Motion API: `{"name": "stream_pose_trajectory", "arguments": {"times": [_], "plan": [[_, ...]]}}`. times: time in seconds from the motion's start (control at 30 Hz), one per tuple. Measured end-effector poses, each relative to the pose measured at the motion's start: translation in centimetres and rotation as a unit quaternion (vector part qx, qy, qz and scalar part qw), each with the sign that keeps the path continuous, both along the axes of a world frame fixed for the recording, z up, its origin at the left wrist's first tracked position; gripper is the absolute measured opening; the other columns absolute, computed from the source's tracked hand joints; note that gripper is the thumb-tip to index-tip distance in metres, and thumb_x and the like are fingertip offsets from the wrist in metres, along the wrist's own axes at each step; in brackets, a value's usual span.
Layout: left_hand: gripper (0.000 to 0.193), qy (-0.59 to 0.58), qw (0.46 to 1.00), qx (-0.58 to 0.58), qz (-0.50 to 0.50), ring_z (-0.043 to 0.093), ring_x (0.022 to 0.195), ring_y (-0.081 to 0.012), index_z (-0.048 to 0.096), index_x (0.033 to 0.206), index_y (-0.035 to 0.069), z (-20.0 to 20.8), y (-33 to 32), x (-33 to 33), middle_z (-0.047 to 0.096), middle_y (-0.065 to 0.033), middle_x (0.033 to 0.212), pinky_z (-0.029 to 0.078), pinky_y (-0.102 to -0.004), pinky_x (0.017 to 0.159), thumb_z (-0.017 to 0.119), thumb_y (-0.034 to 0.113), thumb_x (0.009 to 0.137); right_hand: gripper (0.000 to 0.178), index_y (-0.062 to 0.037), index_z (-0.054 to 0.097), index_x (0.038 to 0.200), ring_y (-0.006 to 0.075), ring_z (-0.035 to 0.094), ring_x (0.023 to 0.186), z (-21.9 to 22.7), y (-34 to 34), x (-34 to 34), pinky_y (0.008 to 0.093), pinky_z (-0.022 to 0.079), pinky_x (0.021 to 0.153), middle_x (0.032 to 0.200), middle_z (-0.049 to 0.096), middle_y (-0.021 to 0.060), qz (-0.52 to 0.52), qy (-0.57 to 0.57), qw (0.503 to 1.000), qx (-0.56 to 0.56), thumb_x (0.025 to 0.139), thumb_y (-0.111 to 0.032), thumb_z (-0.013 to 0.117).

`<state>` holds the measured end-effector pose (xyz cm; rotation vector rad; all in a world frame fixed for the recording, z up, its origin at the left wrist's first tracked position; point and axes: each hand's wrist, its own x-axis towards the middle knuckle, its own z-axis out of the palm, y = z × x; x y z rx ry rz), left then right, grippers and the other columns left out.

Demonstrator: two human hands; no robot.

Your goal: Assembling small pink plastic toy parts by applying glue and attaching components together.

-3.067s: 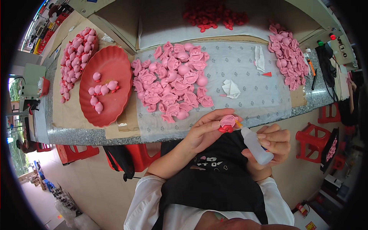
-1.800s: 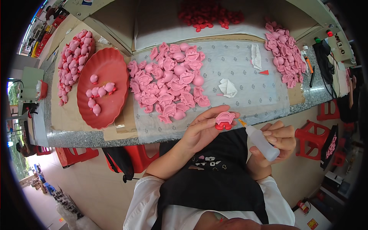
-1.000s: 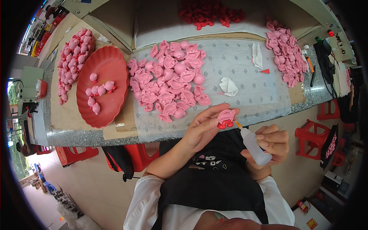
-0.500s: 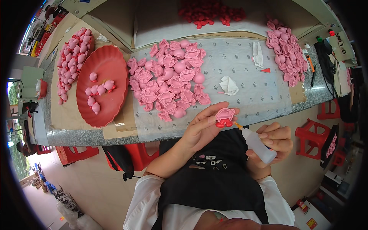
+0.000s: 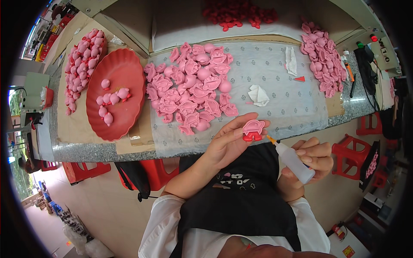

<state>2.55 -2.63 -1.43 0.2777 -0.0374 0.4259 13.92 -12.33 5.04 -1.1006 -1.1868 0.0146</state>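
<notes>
My left hand [image 5: 226, 144] pinches a small pink plastic figure part [image 5: 253, 126] whose hollow, rimmed side faces me. A red two-lobed piece [image 5: 252, 136] sits at its lower edge. In my right hand [image 5: 316, 157] is a translucent squeeze bottle [image 5: 295, 163], fingers wrapped round it. The bottle tilts so that its orange nozzle [image 5: 271, 139] points at the red piece, a small gap apart from it. Beyond my left hand lies a heap of loose pink shells [image 5: 189, 86] on a printed white sheet [image 5: 241, 60].
To the left stand a red scalloped tray [image 5: 129, 109] with a few pink-and-red pieces and a heap of similar pieces [image 5: 84, 60]. More pink shells [image 5: 322, 60] lie at right. Crumpled white paper [image 5: 258, 95] and a red tip [image 5: 300, 79] rest on the sheet. Red parts [image 5: 236, 15] fill the shelf.
The bottle in my right hand has drawn slightly to the right, its nozzle now a little farther from the red piece. My left hand keeps its pinch, nearly still.
</notes>
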Motion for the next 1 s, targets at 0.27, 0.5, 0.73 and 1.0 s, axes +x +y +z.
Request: {"name": "stream_pose_trajectory", "arguments": {"times": [0.27, 0.5, 0.73, 1.0], "plan": [[0.04, 0.049, 0.999, 0.008, 0.002, 0.043, 0.103, -0.0283, 0.04, 0.116, 0.009, 0.39, -0.02, 0.04, 0.043, -0.0185, 0.114, 0.031, -0.0366, 0.088, 0.049, 0.019, 0.077, 0.042, -0.0056, 0.043, 0.078, 0.01, 0.039, 0.054, 0.0, 0.01, -0.28, 0.0181, 0.037, 0.042, 0.071, 0.042, 0.0049, -0.005, 0.023, 0.999, 0.022, 0.054, -0.016, 0.076], [0.041, 0.052, 0.999, 0.0, -0.001, 0.043, 0.103, -0.0282, 0.04, 0.116, 0.009, 0.51, 0.06, -0.03, 0.043, -0.0186, 0.114, 0.032, -0.034, 0.087, 0.049, 0.019, 0.077, 0.046, -0.0054, 0.045, 0.083, 0.0136, 0.045, 0.059, 0.0, -0.24, 0.22, 0.0213, 0.043, 0.048, 0.08, 0.045, 0.0077, 0.029, -0.004, 0.999, -0.014, 0.05, -0.007, 0.077], [0.041, 0.054, 0.999, -0.001, 0.001, 0.043, 0.102, -0.0282, 0.04, 0.115, 0.009, 0.42, 0.04, 0.0, 0.043, -0.019, 0.113, 0.032, -0.0347, 0.088, 0.049, 0.019, 0.077, 0.041, -0.0044, 0.044, 0.078, 0.0107, 0.041, 0.055, -0.11, 0.22, 0.04, 0.0179, 0.036, 0.04, 0.071, 0.042, 0.0051, 0.008, 0.015, 0.999, 0.033, 0.054, -0.013, 0.076], [0.041, 0.055, 0.998, 0.002, 0.003, 0.044, 0.101, -0.0281, 0.04, 0.115, 0.008, 0.17, -0.05, 0.04, 0.043, -0.0193, 0.113, 0.03, -0.0383, 0.09, 0.049, 0.019, 0.077, 0.045, -0.0057, 0.045, 0.081, 0.0119, 0.042, 0.056, -0.25, -0.2, -0.57, 0.0204, 0.039, 0.043, 0.076, 0.043, 0.006, 0.05, 0.031, 0.998, 0.021, 0.05, -0.01, 0.077]]}}
